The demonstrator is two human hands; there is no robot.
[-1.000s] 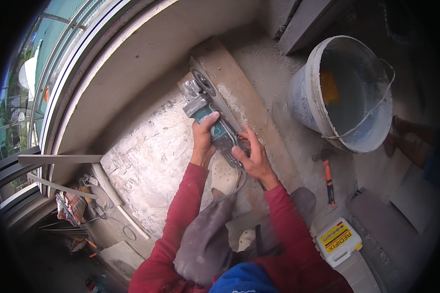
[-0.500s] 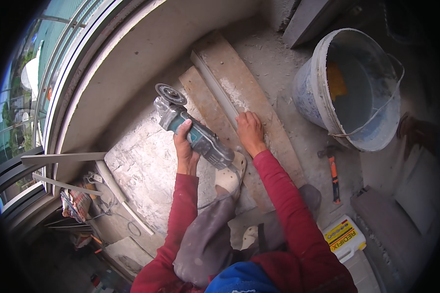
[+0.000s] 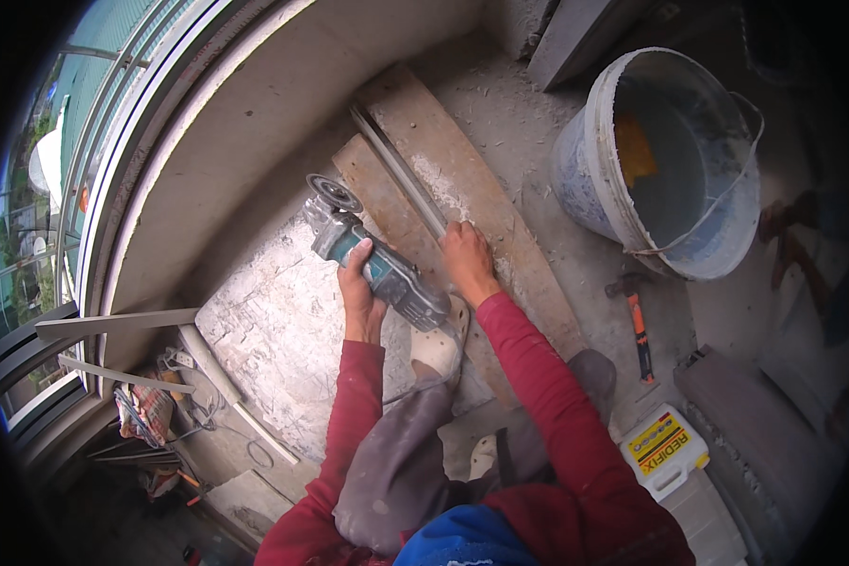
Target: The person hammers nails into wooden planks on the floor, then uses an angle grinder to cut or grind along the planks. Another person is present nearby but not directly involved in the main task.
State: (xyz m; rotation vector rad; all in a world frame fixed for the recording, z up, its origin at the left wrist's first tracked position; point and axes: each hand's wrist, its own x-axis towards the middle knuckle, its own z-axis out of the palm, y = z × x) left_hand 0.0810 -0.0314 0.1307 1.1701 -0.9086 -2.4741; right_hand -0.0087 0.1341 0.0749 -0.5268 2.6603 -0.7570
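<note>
one wide, dusty wooden plank (image 3: 462,179) lies on the floor in front of the person, slanting from upper left to lower right, with a scatter of white dust near its left edge. along the left of the wide plank runs a narrower plank (image 3: 391,208). a big pale bucket (image 3: 580,170), scuffed and wire-handled, is to the right of the wide plank, well apart from it, with liquid inside. a white case with a yellow label (image 3: 665,451) lies to the right of the wide plank's near end. a thin grey strip (image 3: 401,170) lies along the wide plank's left edge, between the two planks. the teal and dark grey angle grinder (image 3: 404,286) is left of the wide plank, its back end above a cream clog (image 3: 436,347); whether they touch i can't tell. right of the wide plank lies a hammer (image 3: 640,330), its handle orange and black. of the hands, the left hand (image 3: 359,300) is wrapped round the grinder's body; the right hand (image 3: 469,259) bends its fingers over the strip at the wide plank's left edge, pinching or just resting, i can't tell. smallest, the grinder's round disc (image 3: 334,193) sits at its far end, left of the wide plank.
</note>
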